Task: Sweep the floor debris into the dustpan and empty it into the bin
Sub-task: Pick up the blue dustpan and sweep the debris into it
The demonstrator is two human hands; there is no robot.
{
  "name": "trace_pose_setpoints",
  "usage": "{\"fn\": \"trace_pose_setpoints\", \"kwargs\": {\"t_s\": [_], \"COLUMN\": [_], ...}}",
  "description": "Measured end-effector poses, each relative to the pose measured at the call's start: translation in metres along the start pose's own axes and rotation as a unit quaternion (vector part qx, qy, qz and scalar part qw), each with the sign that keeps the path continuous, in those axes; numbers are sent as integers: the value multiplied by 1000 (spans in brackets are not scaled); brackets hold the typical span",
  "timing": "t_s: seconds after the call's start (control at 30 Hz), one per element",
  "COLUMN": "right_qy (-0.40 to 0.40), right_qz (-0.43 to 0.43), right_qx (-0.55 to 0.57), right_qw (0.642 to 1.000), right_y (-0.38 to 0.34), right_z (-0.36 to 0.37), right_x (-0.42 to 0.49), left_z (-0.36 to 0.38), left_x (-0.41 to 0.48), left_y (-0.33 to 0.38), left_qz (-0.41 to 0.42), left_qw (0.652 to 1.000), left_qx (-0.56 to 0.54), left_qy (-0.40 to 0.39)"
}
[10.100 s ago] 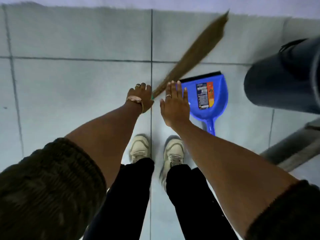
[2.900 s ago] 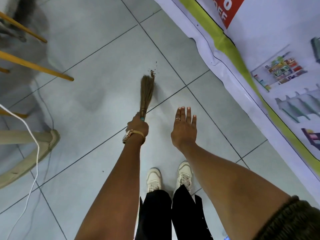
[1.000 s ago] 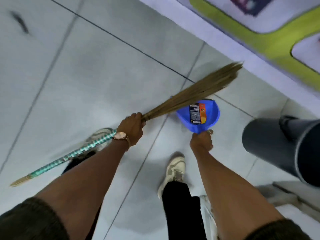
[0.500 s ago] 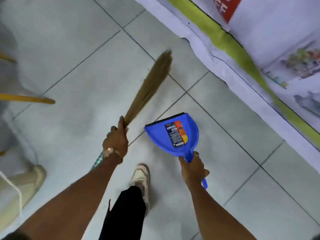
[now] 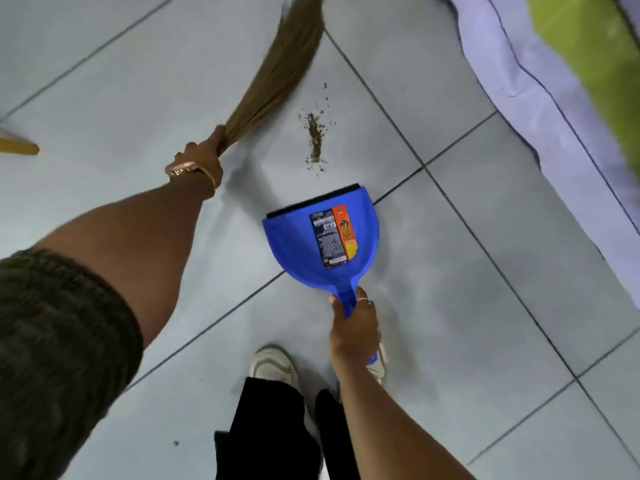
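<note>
Right hand [image 5: 354, 332] wrapped tight around the handle of the blue dustpan [image 5: 322, 244]; ring visible on one finger. Pan points away from the person, black rubber lip forward, a printed label on its upper face. Cannot tell whether the lip touches the tile floor [image 5: 467, 306] or hangs just above it.

Left hand [image 5: 201, 161] fisted around the broom [image 5: 277, 74] where the straw bristles gather; gold watch on that wrist. Bristles fan up and away, tips running past the top of view, slightly blurred.

Debris [image 5: 315, 136]: small brown pile with scattered specks, lying on the tile between the broom head and the dustpan lip, near the lip but apart from it. One dark speck on the floor beside the legs.

Pale shoes [image 5: 272, 368] and dark trousers below. White-and-green banner [image 5: 554, 98] along the floor at right. Yellow wooden tip [image 5: 17, 146] at left edge.
</note>
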State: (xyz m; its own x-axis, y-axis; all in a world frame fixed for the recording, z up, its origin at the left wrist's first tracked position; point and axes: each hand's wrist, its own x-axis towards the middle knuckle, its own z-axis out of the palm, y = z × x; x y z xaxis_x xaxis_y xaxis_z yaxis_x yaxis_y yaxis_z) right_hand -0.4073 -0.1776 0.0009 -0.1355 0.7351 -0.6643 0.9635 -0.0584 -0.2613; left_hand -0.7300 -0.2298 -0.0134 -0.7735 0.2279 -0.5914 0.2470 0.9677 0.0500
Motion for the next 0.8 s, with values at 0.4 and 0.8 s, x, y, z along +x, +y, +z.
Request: {"fn": "trace_pose_setpoints", "kwargs": {"t_s": [0.4,0.8], "right_qy": [-27,-47], "right_qz": [-30,-29], "right_qx": [26,-1], "right_qw": [999,998], "right_y": [-30,-55], "right_z": [-37,-60], "right_x": [53,83], "left_z": [17,19], "left_x": [-26,-145], "left_y": [-65,-107], "left_qz": [62,136], "left_qw": [984,977], "left_qx": [166,158], "left_qy": [-34,-49]}}
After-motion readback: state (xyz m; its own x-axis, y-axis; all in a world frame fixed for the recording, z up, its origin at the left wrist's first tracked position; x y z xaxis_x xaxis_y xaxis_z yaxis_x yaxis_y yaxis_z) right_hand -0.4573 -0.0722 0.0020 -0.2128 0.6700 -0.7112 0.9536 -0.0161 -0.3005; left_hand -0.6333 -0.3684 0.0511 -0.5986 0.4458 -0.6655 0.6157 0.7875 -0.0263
